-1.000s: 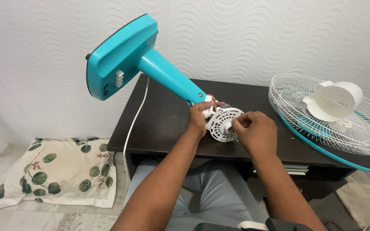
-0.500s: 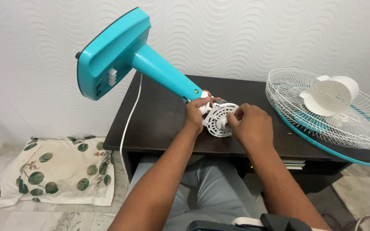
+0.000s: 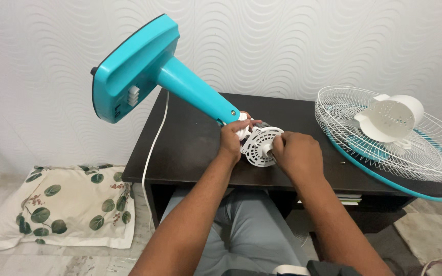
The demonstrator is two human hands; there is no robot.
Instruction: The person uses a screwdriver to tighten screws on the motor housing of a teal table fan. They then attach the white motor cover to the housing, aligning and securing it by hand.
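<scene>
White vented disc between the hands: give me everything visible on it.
The white vented disc is round and looks like moulded plastic, pierced by rings of small slots around a raised centre hub. It stands tilted on edge over the dark table, at the lower end of the turquoise fan stand. The left hand grips behind its left rim; the right hand covers its right edge, fingers at the hub. What lies behind it is hidden.

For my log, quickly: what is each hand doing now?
Left hand: closed on the fan neck.
Right hand: closed at the white disc; contents hidden.
</scene>
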